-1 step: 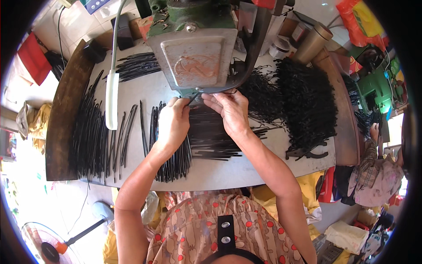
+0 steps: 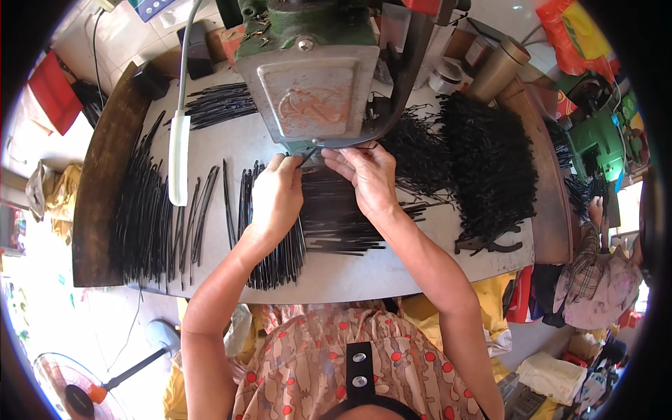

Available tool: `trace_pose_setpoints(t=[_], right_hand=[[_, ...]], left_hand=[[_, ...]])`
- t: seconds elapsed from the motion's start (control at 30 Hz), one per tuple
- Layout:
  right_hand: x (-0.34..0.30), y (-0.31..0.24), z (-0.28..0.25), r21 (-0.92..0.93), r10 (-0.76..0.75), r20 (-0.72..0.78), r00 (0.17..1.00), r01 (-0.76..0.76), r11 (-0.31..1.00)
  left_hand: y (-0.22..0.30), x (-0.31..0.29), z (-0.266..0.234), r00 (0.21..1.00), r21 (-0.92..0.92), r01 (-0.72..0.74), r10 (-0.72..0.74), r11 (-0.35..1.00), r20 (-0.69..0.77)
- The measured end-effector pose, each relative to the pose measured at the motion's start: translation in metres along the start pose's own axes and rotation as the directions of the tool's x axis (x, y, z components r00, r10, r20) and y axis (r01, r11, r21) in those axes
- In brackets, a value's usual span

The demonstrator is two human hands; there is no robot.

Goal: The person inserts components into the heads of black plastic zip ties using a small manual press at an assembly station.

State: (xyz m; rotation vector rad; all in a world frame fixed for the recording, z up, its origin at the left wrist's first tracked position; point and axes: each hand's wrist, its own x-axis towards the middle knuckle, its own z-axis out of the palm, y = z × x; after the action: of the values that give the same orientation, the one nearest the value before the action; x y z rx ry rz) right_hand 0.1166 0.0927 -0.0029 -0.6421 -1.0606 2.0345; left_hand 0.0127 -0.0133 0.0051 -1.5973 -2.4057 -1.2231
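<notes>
Below the head of a green and grey machine (image 2: 308,91), my two hands work close together. My left hand (image 2: 278,192) is closed, pinching a thin black strip (image 2: 309,155) that points up to the machine's lower edge. Just to the right, my right hand (image 2: 369,176) has its thumb and fingers pressed together at the same edge; a dark thin end shows by its fingertips, but what it grips is partly hidden. Beneath and between the hands lies a crosswise pile of black strips (image 2: 339,217). Another bundle of black strips (image 2: 276,269) runs lengthwise under my left wrist.
More black strips (image 2: 143,217) lie along the left wooden side board (image 2: 105,182). A white lamp tube (image 2: 179,161) hangs over the table. At right are a dense black heap (image 2: 486,168), dark pliers (image 2: 490,245) and a gold flask (image 2: 498,68). Another person's sleeve (image 2: 586,269) shows beyond.
</notes>
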Motion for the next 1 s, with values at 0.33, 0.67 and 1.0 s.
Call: trace_pose_setpoints(t=[0.33, 0.67, 1.0], right_hand=[[-0.002, -0.004, -0.002, 0.149, 0.151, -0.036, 0.988, -0.144, 0.978], [-0.029, -0.028, -0.009, -0.048, 0.342, 0.101, 0.934, -0.339, 0.94], [-0.026, -0.077, -0.046, -0.567, 0.007, -0.012, 1.0, -0.012, 0.824]], left_hand=[[0.014, 0.0, -0.004, 0.99, -0.276, 0.133, -0.115, 0.952, 0.082], [0.035, -0.012, -0.016, 0.708, -0.757, 0.651, -0.399, 0.049, 0.583], [-0.09, -0.056, -0.078, 0.918, 0.546, 0.361, -0.392, 0.756, -0.065]])
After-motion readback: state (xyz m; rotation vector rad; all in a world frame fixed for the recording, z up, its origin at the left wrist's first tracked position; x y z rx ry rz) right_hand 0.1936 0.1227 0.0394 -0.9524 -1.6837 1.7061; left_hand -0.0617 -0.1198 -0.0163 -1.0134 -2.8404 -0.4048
